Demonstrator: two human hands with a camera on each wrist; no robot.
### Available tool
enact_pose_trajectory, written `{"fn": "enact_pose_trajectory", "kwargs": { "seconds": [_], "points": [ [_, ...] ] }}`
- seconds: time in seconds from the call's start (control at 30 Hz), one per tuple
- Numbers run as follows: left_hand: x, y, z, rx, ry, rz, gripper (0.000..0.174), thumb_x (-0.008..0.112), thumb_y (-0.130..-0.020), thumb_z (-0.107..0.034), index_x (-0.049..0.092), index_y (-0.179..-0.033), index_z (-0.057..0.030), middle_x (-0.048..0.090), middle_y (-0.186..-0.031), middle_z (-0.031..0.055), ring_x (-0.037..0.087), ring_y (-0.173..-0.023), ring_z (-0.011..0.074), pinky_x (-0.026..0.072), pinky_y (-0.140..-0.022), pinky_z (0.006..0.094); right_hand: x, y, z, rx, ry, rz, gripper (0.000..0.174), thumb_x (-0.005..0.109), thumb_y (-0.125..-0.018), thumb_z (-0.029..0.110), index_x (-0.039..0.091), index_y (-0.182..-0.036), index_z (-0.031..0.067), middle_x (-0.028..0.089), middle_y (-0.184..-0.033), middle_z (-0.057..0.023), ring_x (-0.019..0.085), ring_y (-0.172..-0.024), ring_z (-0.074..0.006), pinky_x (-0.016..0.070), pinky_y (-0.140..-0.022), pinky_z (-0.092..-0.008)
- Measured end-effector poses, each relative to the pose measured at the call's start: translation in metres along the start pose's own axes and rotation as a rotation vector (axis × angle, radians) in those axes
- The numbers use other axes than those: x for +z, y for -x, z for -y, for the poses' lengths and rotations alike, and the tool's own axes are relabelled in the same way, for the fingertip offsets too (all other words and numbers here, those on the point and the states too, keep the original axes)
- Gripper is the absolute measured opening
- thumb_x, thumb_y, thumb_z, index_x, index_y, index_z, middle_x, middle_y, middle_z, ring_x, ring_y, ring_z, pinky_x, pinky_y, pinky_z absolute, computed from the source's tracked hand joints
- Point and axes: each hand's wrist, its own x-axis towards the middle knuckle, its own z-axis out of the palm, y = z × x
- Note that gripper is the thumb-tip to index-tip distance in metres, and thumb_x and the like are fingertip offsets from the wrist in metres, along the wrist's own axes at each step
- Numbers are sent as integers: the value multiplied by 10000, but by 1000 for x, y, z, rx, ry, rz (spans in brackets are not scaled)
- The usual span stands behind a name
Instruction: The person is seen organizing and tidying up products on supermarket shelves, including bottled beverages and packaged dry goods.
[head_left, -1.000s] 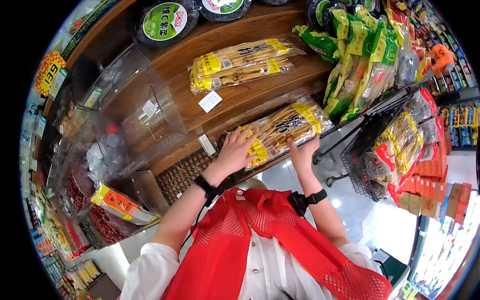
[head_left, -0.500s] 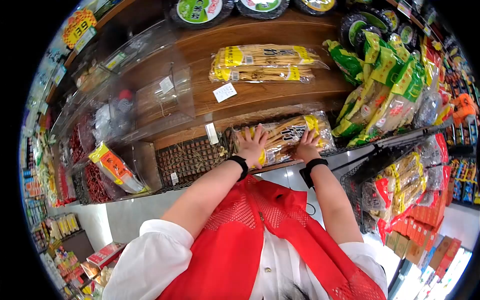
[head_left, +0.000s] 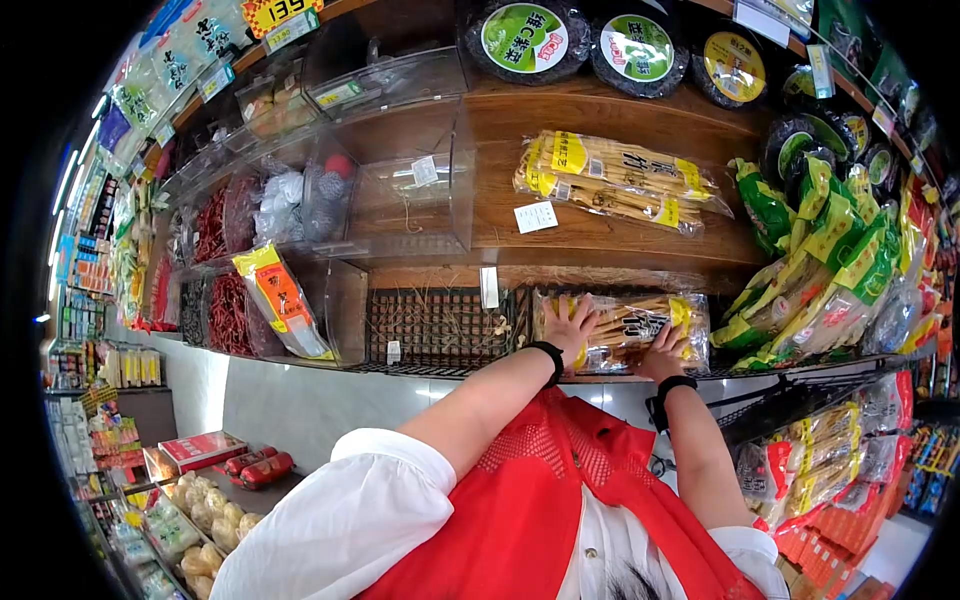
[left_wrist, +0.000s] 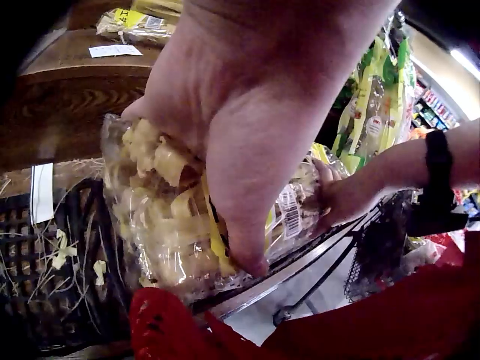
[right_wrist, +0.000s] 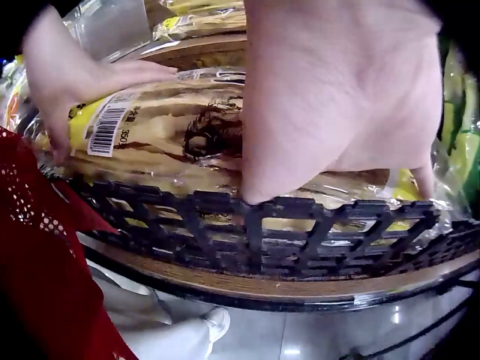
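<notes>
A clear bag of dried tofu sticks (head_left: 625, 325) with yellow bands lies lengthwise in a black lattice basket (right_wrist: 255, 232) at the shelf front. My left hand (head_left: 568, 330) rests on the bag's left part, fingers spread; in the left wrist view its thumb reaches down the near side. On the right part of the same bag, my right hand (head_left: 662, 355) presses with extended fingers. The right wrist view shows this hand (right_wrist: 330, 112) just above the basket's front wall, its fingertips partly hidden.
More bags of tofu sticks (head_left: 615, 175) lie on the wooden shelf behind. Green-and-yellow bags (head_left: 830, 275) lean at the right. A black basket section (head_left: 435, 325) with loose scraps adjoins on the left, beside clear plastic bins (head_left: 410, 190). Round black packs (head_left: 525, 40) stand above.
The bag has gone from slanting, its right end raised, to lying level along the basket. My right hand has moved from its near edge onto its top. The head view has shifted left.
</notes>
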Motion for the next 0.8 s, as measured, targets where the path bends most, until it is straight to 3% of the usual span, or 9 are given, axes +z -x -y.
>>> {"fn": "enact_pose_trajectory", "kwargs": {
  "seconds": [0.1,0.23,0.27,0.33,0.5,0.53,0.6,0.63,0.8],
  "points": [
    [9,-3,1,-1,18,60,635,446,-848,-199,115,-1386,-138,-33,-1440,138,161,-1241,451,157,-923,680,17,-14,-3,-93,56,-29,1181,588,-628,657,-59,-1357,-10,-159,-1392,-259,-108,-1248,-516,57,-999,-602],
    [-9,6,2,10,14,116,704,518,-816,-257,121,-1385,-141,-28,-1440,138,167,-1242,451,164,-924,670,49,-47,-8,-112,75,-76,1127,576,-634,658,56,-1359,-30,-120,-1402,-256,-136,-1247,-505,16,-986,-618],
    [-1,2,2,7,15,113,704,518,-816,-257,121,-1385,-141,-28,-1440,138,167,-1242,451,164,-924,670,43,-42,-7,-114,77,-80,1127,576,-634,658,56,-1359,-30,-120,-1402,-256,-136,-1247,-505,16,-986,-618],
    [24,-8,-1,4,64,-18,828,619,-748,-302,117,-1385,-139,-30,-1441,138,164,-1246,451,169,-923,668,21,-22,-4,-53,145,25,1209,665,-633,562,-150,-1346,25,-130,-1408,-235,-11,-1293,-446,316,-898,-602],
    [8,1,-3,6,62,50,1002,726,-631,-372,111,-1385,-133,-47,-1439,145,142,-1258,458,172,-929,663,32,-29,-6,-31,106,32,1286,697,-579,582,-199,-1334,53,-180,-1407,-201,-44,-1299,-423,258,-923,-630],
    [8,1,-4,-2,60,48,1002,726,-631,-372,111,-1385,-133,-47,-1439,145,142,-1258,458,172,-929,663,38,-24,-13,-125,38,-82,1039,549,-670,642,144,-1350,-31,-129,-1386,-289,-151,-1232,-526,3,-967,-641],
    [0,5,-5,18,69,113,995,715,-649,-354,89,-1388,-129,-51,-1438,149,140,-1258,461,175,-928,663,43,-37,-11,-43,109,18,1280,680,-577,608,-178,-1340,44,-183,-1404,-205,-55,-1298,-425,267,-926,-619],
    [7,4,-7,-25,37,75,643,468,-844,-304,144,-1388,-188,-3,-1451,96,129,-1279,428,127,-942,673,52,-46,-11,-53,119,11,1269,671,-586,610,-173,-1341,37,-195,-1399,-210,-70,-1296,-427,274,-933,-604],
    [-4,11,-7,-6,31,151,896,664,-692,-354,130,-1391,-183,-48,-1449,103,117,-1282,428,125,-945,669,37,-30,-5,-28,134,59,1227,660,-627,578,-176,-1338,29,-200,-1395,-216,-77,-1292,-433,283,-943,-583]
  ]
}}
